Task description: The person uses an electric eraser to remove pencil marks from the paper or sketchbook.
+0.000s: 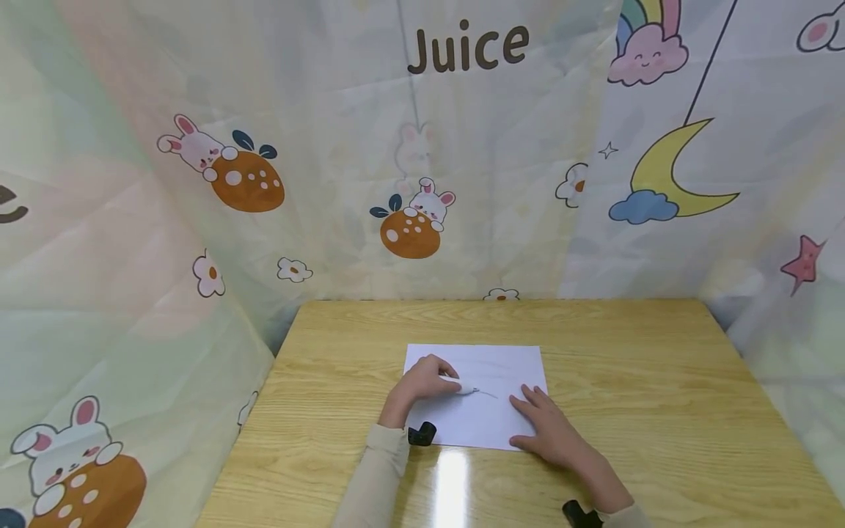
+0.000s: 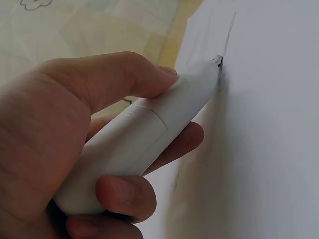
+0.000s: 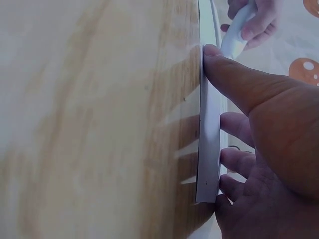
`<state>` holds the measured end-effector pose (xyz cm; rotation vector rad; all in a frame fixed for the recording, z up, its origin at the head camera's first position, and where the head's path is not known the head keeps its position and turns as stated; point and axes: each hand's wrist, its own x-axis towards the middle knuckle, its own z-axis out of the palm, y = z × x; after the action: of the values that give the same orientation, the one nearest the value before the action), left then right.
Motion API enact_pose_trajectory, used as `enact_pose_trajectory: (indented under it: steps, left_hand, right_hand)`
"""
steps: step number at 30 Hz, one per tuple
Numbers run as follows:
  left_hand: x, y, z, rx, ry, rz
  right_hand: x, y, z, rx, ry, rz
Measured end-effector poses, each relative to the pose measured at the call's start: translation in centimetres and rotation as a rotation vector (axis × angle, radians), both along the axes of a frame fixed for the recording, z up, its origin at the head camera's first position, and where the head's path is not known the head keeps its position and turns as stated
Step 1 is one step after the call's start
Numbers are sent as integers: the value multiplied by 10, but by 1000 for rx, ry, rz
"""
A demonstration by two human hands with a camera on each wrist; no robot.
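My left hand (image 1: 424, 383) grips a white electric eraser (image 2: 127, 144), its fingers curled round the thick body. The eraser's small tip (image 2: 218, 60) points at the white sheet of paper (image 1: 475, 425), beside a thin dark line (image 2: 230, 31). Whether the tip touches the paper I cannot tell. On the right part of the sheet, near its lower edge, rests my right hand (image 1: 553, 431) with fingers spread. In the right wrist view its thumb (image 3: 234, 74) lies on the paper's edge and the other fingers press farther along it.
Under the paper is a wooden table (image 1: 330, 411), with a bright reflection in front of the sheet. Printed curtains (image 1: 330, 147) hang behind and at both sides. Black wrist pieces (image 1: 422, 433) sit by both cuffs. Faint grey marks run across the sheet's upper part.
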<state>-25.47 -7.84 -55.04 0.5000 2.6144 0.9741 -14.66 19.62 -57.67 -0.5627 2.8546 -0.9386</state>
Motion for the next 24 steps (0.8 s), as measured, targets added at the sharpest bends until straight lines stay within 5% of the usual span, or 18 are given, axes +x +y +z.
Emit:
enact_pose_trajectory:
  steps: [17, 24]
  left_hand:
    - [-8, -3, 4, -43, -10, -39]
    - [-1, 2, 0, 3, -23, -31]
  right_hand:
    - [-3, 0, -1, 6, 6, 23]
    - [1, 0, -7, 13, 1, -1]
